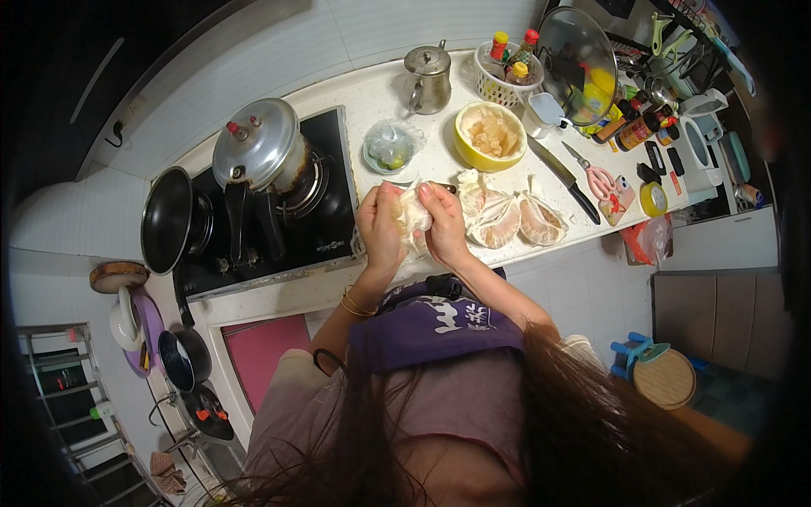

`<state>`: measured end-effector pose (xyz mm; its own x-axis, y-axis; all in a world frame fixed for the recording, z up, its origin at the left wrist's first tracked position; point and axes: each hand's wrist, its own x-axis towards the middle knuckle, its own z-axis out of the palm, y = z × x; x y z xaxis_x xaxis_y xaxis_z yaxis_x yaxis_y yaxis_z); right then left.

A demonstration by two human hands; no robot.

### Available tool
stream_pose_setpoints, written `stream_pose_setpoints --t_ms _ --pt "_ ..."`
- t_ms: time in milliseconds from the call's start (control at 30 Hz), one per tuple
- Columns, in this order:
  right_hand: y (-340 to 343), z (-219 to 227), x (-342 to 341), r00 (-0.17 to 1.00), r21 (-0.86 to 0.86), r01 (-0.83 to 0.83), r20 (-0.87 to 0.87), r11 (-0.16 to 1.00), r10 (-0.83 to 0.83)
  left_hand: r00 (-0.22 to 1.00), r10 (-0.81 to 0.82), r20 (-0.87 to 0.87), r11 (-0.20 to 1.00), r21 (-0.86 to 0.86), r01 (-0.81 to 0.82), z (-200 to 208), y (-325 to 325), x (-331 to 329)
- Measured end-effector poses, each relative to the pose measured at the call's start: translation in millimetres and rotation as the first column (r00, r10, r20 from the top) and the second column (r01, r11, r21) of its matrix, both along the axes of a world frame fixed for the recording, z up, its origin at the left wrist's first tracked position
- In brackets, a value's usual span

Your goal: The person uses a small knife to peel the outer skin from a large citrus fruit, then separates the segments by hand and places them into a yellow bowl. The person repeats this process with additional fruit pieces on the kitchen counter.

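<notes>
A pale fruit piece (pixel 413 215) sits between the fingers of the left hand (pixel 380 221) and the right hand (pixel 445 224), its surface whitish, creased and membrane-like, its edges partly covered. Just to the right of it, wedge-shaped fruit segments (pixel 541 223) lie close together, pale pinkish flesh showing among loose, ragged white skin.

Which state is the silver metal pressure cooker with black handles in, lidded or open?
The cooker is lidded: its domed silver lid with red fittings covers the top. Whether it is locked, I cannot tell.
</notes>
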<state>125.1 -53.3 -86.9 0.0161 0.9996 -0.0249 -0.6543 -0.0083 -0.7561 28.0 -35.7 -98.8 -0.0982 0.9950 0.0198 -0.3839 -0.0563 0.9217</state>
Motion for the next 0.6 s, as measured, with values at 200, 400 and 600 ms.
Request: stream_pose_setpoints --t_ms 200,400,600 --pt "-2 7 5 0.980 -0.045 -0.074 -0.188 0.996 0.065 0.990 -0.059 0.128 0.993 -0.098 0.072 23 -3 1" --pt "-1 18 10 0.952 -0.045 -0.117 -0.289 0.992 0.099 0.988 -0.084 0.131 0.993 -0.074 0.094 32 0 -1" --pt "-5 10 7 0.999 0.084 0.047 -0.003 0.995 -0.047 0.999 0.024 -0.048 0.995 0.102 -0.019 30 6 0"
